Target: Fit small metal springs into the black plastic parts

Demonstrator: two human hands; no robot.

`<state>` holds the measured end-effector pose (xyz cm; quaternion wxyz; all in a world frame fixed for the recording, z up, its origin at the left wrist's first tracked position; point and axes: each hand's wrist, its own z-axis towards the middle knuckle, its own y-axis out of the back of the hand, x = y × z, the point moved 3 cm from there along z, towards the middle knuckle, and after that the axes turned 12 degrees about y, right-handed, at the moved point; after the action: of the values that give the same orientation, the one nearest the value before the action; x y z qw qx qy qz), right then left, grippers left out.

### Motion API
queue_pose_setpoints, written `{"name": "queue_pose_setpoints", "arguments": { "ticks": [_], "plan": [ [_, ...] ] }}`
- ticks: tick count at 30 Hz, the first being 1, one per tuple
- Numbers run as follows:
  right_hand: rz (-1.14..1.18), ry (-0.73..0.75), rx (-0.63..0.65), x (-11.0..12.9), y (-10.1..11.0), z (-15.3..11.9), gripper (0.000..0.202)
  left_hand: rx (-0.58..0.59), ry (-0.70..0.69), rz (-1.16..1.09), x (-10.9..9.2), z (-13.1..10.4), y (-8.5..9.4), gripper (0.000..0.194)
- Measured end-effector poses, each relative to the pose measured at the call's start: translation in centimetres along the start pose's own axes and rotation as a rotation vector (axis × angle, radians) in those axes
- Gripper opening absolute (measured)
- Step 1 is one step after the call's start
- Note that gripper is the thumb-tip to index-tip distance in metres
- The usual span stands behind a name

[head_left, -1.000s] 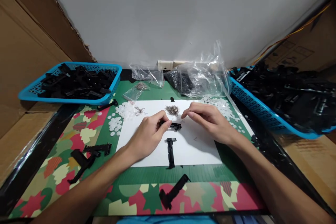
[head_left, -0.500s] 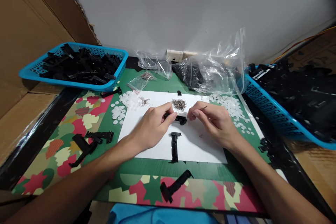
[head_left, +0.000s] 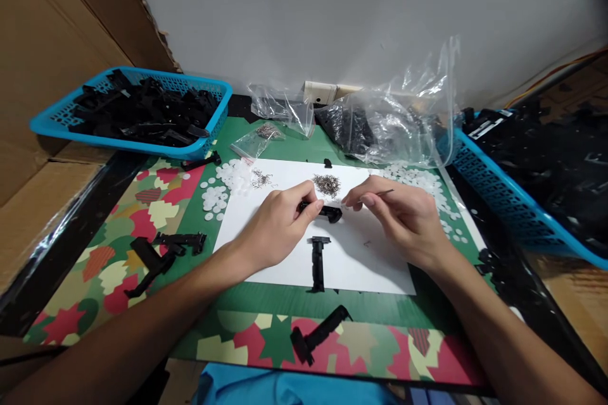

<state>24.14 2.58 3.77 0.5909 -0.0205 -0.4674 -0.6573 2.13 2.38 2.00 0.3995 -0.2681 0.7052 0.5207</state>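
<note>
Left hand (head_left: 280, 223) pinches a long black plastic part (head_left: 330, 212) over a white paper sheet (head_left: 370, 269); right hand (head_left: 406, 212), just right, pinches a thin dark rod (head_left: 386, 192) — best keep the part's exposed end steady.

L hand (head_left: 285, 226) & R hand (head_left: 403, 215) both bare, ditto slim forearms (head_left: 199, 291); bright-blue cloth (head_left: 285, 387) btm ctr, unclear if worn.
</note>
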Motion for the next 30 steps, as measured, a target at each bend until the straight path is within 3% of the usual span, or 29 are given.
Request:
{"name": "queue_pose_setpoints", "arguments": {
  "ticks": [5, 17, 23, 26, 30],
  "plan": [
    [-0.017, 0.001, 0.079, 0.1, -0.4, 0.1, 0.023, -0.002, -0.011, -0.005, 0.0, -0.1, 0.0, 0.023],
    [-0.071, 0.053, 0.125, 0.6, -0.5, 0.3, 0.023, -0.017, -0.041, -0.004, -0.2, 0.0, 0.0, 0.024],
    [-0.042, -0.026, 0.014, 0.0, -0.3, 0.0, 0.024, -0.017, -0.032, -0.006, -0.4, -0.1, 0.1, 0.025],
    [-0.052, -0.061, -0.041, -0.4, 0.1, 0.0, 0.036, -0.015, -0.037, -0.018, -0.3, -0.2, 0.1, 0.025],
    [-0.183, -0.133, 0.132, -0.7, 0.7, 0.1, 0.045, -0.022, -0.035, -0.064, 0.0, -0.1, -0.1, 0.022]
  ]
}}
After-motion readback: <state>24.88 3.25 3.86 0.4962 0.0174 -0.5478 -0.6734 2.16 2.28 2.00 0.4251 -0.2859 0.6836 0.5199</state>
